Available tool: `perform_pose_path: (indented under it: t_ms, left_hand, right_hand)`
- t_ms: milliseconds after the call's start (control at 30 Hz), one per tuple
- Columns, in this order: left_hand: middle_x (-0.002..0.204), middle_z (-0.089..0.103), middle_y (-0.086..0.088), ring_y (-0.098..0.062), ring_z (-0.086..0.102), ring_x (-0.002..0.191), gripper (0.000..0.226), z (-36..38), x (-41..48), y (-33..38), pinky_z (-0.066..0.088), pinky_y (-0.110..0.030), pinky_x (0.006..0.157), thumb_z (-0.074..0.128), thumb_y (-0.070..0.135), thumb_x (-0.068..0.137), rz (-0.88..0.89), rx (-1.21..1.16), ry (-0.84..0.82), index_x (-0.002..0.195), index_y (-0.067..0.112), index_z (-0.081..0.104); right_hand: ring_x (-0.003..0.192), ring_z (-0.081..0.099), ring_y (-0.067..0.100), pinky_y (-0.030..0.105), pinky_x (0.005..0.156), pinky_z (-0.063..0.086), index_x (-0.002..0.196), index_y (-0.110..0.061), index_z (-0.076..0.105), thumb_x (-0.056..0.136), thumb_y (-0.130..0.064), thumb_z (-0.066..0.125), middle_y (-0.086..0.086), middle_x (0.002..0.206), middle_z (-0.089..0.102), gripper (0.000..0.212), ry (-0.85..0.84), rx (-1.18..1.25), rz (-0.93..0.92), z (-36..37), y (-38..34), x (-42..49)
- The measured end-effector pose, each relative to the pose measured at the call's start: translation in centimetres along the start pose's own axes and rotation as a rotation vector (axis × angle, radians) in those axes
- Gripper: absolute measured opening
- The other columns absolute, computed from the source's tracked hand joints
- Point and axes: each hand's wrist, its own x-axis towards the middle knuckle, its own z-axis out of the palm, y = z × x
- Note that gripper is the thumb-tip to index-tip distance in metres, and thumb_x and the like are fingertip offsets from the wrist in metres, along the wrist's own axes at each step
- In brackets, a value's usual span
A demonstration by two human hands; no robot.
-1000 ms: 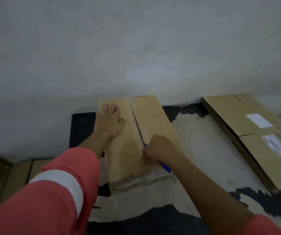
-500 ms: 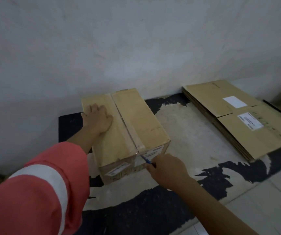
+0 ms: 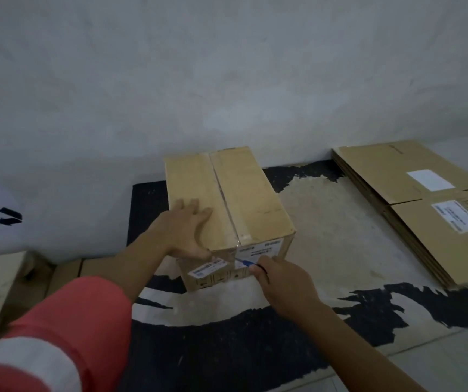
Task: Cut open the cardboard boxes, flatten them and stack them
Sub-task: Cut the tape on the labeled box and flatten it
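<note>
Labels (image 3: 206, 269) on box (image 3: 244, 199) front too blurred to read.

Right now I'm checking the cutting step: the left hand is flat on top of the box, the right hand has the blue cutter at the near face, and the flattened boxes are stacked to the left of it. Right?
Not quite. The head view shows the stack of flattened boxes to the right of the box, not the left. The rest holds: the left hand lies on its top, and the right hand holds the blue cutter at the near face.
</note>
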Motion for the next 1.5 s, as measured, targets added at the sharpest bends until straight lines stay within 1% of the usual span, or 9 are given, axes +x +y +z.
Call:
perform_pose_path:
  t_ms: [200,700,800,933,1100,1200,1300,1400,1500]
  left_hand:
    - [0.163,-0.004,-0.006,-0.032,0.002,0.148,0.104,-0.6,-0.2,0.1,0.02,-0.046,0.116,0.05,0.075,0.08,0.006,0.028,-0.044,0.155,0.025,-0.002]
    - [0.162,-0.007,-0.006,-0.032,-0.003,0.148,0.101,-0.5,-0.3,0.2,0.018,-0.047,0.117,0.051,0.072,0.082,-0.008,0.003,-0.05,0.155,0.027,-0.003]
    - [0.162,-0.009,-0.004,-0.031,-0.006,0.148,0.103,-0.2,-0.3,0.1,0.017,-0.047,0.117,0.052,0.073,0.081,-0.017,-0.015,-0.047,0.154,0.029,-0.004]
    - [0.162,-0.009,-0.003,-0.031,-0.007,0.149,0.104,-0.1,-0.4,-0.1,0.017,-0.047,0.117,0.053,0.075,0.079,-0.02,-0.04,-0.04,0.154,0.03,-0.004]
    - [0.162,-0.01,-0.002,-0.03,-0.008,0.149,0.105,0.2,-0.6,-0.2,0.018,-0.049,0.117,0.055,0.074,0.078,-0.025,-0.055,-0.037,0.154,0.032,-0.004]
    - [0.162,-0.011,-0.003,-0.031,-0.009,0.148,0.106,0.1,-0.3,0.0,0.016,-0.05,0.117,0.056,0.073,0.078,-0.028,-0.056,-0.037,0.154,0.031,-0.004]
    - [0.161,-0.016,-0.005,-0.033,-0.013,0.147,0.109,0.4,-0.1,0.4,0.011,-0.052,0.118,0.054,0.075,0.078,-0.021,-0.055,-0.041,0.154,0.029,-0.009]
    - [0.16,-0.021,-0.007,-0.035,-0.018,0.146,0.123,0.6,-0.2,0.2,0.005,-0.053,0.118,0.04,0.09,0.06,-0.02,-0.053,-0.058,0.152,0.029,-0.014]
    - [0.159,-0.023,-0.01,-0.034,-0.02,0.146,0.151,0.5,-0.2,0.8,-0.001,-0.061,0.115,0.007,0.108,0.028,-0.033,-0.048,-0.05,0.153,0.025,-0.015]
  right_hand:
    - [0.073,0.047,0.014,0.028,0.065,0.04,0.086,-0.02,0.046,0.099,-0.053,0.03,-0.003,0.084,0.047,0.038,0.027,0.047,0.039,-0.2,-0.9,1.1]
    - [0.064,0.041,0.01,0.025,0.055,0.031,0.085,-0.021,0.043,0.098,-0.055,0.032,-0.008,0.071,0.037,0.038,0.145,0.038,0.057,0.2,-1.5,1.9]
    - [0.062,0.041,0.01,0.021,0.049,0.025,0.084,-0.022,0.045,0.098,-0.055,0.033,-0.007,0.072,0.041,0.037,0.191,0.032,0.109,0.7,-1.4,1.6]
    - [0.067,0.046,0.011,0.024,0.057,0.032,0.091,-0.022,0.058,0.097,-0.055,0.036,-0.006,0.079,0.048,0.041,0.25,0.011,0.175,0.6,-0.8,1.3]
    - [0.056,0.044,0.006,0.02,0.052,0.032,0.072,-0.024,0.047,0.098,-0.053,0.038,-0.01,0.067,0.046,0.039,0.321,0.038,0.358,-0.9,3.7,0.9]
    - [0.051,0.037,0.004,0.019,0.048,0.027,0.072,-0.025,0.046,0.095,-0.054,0.038,-0.009,0.064,0.043,0.038,0.294,-0.17,0.236,-3.1,7.3,0.5]
    - [0.05,0.033,0.003,0.019,0.047,0.022,0.069,-0.026,0.044,0.094,-0.053,0.044,-0.01,0.061,0.04,0.037,0.32,-0.129,0.071,-3.7,7.7,0.8]
    - [0.053,0.034,0.004,0.021,0.05,0.025,0.065,-0.027,0.035,0.095,-0.052,0.043,-0.009,0.064,0.038,0.04,0.3,0.064,0.036,-4.5,6.4,3.3]
    - [0.06,0.039,0.01,0.025,0.054,0.028,0.071,-0.023,0.04,0.091,-0.052,0.05,-0.005,0.07,0.04,0.037,0.198,0.188,0.012,-5.5,4.5,7.2]
